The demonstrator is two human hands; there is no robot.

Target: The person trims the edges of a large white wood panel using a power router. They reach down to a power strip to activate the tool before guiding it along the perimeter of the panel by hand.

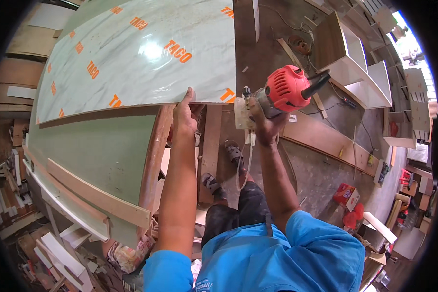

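Note:
My right hand (267, 125) is wrapped round the lower body of a red and black trim router (286, 88), which is tilted on its side. Its pale, see-through base plate (240, 114) faces the near right corner of a white marble-patterned panel (146, 58); I cannot tell whether they touch. The panel is covered in glossy film with orange print. My left hand (184, 114) grips the panel's near edge, thumb on top and fingers curled below, partly hidden. A pale cord (250, 155) hangs from the router toward my legs.
The panel lies over a green tabletop (97, 146) with wooden strips (97, 192) along its near left side. White cabinet boxes (360, 73) stand at the right. A long board (326, 141), cables and a red box (345, 195) lie on the floor. Wood offcuts are piled at the lower left.

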